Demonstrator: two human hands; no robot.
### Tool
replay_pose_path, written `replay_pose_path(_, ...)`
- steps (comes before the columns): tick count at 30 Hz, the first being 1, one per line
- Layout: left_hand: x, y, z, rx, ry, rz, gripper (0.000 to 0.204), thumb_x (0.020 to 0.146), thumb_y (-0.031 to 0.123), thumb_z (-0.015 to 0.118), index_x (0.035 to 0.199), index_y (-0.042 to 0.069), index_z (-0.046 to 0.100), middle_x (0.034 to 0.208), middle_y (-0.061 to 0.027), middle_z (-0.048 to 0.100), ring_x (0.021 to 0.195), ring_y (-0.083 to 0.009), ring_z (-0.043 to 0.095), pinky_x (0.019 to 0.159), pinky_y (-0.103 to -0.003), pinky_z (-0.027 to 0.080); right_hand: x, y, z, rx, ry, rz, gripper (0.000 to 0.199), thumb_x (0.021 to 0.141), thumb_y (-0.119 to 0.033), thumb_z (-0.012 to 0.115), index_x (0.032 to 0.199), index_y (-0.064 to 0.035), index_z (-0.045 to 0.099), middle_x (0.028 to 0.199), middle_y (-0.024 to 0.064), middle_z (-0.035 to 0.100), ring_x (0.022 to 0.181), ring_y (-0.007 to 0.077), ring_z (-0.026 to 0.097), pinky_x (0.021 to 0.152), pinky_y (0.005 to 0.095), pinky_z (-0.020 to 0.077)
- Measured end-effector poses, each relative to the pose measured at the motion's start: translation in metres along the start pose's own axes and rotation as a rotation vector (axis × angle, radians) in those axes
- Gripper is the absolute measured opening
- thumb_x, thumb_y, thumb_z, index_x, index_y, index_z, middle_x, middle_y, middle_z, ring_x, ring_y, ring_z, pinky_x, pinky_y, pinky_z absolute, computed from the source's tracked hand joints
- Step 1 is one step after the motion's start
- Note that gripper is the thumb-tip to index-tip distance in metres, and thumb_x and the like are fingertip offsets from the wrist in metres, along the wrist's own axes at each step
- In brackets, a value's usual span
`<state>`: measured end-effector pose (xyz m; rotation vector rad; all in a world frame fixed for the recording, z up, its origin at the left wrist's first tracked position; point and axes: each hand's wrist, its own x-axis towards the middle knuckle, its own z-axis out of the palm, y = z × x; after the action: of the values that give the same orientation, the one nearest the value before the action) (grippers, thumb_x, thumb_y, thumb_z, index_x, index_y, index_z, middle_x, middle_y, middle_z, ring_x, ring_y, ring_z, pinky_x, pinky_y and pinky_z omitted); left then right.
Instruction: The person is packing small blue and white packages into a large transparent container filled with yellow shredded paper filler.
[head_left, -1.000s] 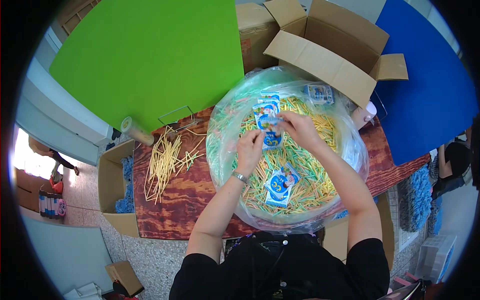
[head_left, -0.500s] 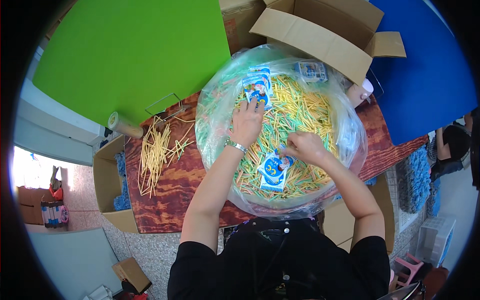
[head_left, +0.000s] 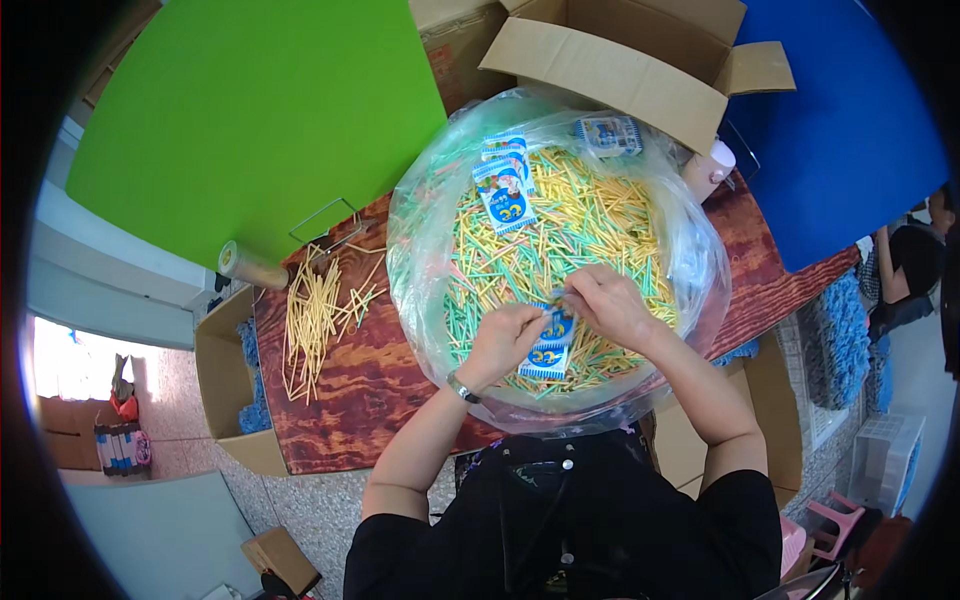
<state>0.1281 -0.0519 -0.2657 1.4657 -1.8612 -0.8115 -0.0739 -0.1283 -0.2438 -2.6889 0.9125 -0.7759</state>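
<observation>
A big clear plastic bag [head_left: 705,270], its mouth spread wide, is full of short thin sticks [head_left: 600,220] in yellow, green and pink. Over its near part, my left hand [head_left: 503,345] pinches one edge of a small blue-and-white packet [head_left: 560,328]. My right hand [head_left: 612,308] has its fingers closed at the packet's upper right, partly covering it. Just below, a second blue-and-white packet [head_left: 543,364] rests on the sticks. Farther off, several similar packets [head_left: 505,196] lie overlapped on the left, and another packet [head_left: 608,136] sits by the bag's back rim.
On the wooden table [head_left: 350,425], a loose heap of longer pale-yellow sticks [head_left: 312,325] lies left of the bag, near a clear cylindrical container [head_left: 250,268]. An open cardboard box [head_left: 610,75] stands behind, with a pink-and-white container [head_left: 708,170] beside it. Green [head_left: 260,110] and blue [head_left: 810,140] boards flank the table.
My left hand has left the overlapped packets, come nearer and taken hold of the packet by my right hand. That packet is lifted slightly off the one below. The view has shifted a little.
</observation>
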Motion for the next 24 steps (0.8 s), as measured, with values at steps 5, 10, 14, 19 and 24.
replay_pose_path(5, -0.007, -0.011, 0.014, -0.307, 0.003, -0.173, 0.018, 0.092, 0.015, 0.062, 0.095, -0.002, 0.067, 0.075, -0.0011, 0.066, 0.069, -0.0027, 0.056, 0.058, -0.024, 0.045, -0.009, -0.011, 0.005, 0.590, -0.159, 0.353, 0.018, 0.084, -0.016, 0.069, 0.095, -0.0041, 0.061, 0.081, 0.0128, 0.065, 0.074, 0.0277, 0.066, 0.065, 0.0344, 0.0501)
replay_pose_path(10, -0.003, -0.002, 0.017, -0.474, -0.054, -0.253, 0.015, 0.088, 0.012, 0.068, 0.089, -0.003, 0.068, 0.078, 0.0001, 0.068, 0.069, -0.0014, 0.057, 0.058, -0.019, 0.046, -0.011, -0.009, 0.001, 0.491, -0.049, 0.174, 0.015, 0.084, -0.014, 0.068, 0.093, -0.0026, 0.063, 0.083, 0.0125, 0.065, 0.073, 0.0291, 0.065, 0.062, 0.0349, 0.0496)
replay_pose_path(14, 0.000, -0.002, 0.019, -0.448, 0.082, -0.225, 0.014, 0.081, 0.010, 0.075, 0.078, 0.000, 0.065, 0.070, 0.0014, 0.065, 0.062, -0.0004, 0.053, 0.052, -0.019, 0.042, -0.005, -0.007, -0.009, 0.518, -0.103, 0.085, 0.015, 0.085, -0.011, 0.066, 0.097, -0.0023, 0.063, 0.085, 0.0111, 0.066, 0.075, 0.0240, 0.066, 0.064, 0.0333, 0.0499)
replay_pose_path(19, -0.004, -0.011, 0.019, -0.471, 0.148, -0.256, 0.020, 0.078, 0.011, 0.079, 0.074, 0.003, 0.061, 0.066, 0.0057, 0.057, 0.057, -0.0004, 0.045, 0.049, -0.018, 0.035, 0.012, 0.071, -0.008, 0.637, -0.119, 0.371, 0.015, 0.090, -0.016, 0.059, 0.095, -0.0034, 0.064, 0.083, 0.0122, 0.067, 0.072, 0.0250, 0.063, 0.067, 0.0322, 0.0502)
replay_pose_path(24, 0.004, 0.000, 0.020, -0.406, 0.136, -0.245, 0.021, 0.078, 0.011, 0.078, 0.073, 0.003, 0.060, 0.065, 0.0053, 0.056, 0.058, -0.0007, 0.044, 0.049, -0.020, 0.035, 0.028, 0.164, 0.029, -0.323, -0.265, 0.476, 0.017, 0.085, -0.014, 0.060, 0.091, -0.0026, 0.070, 0.088, 0.0163, 0.068, 0.087, 0.0311, 0.068, 0.076, 0.0407, 0.0532)
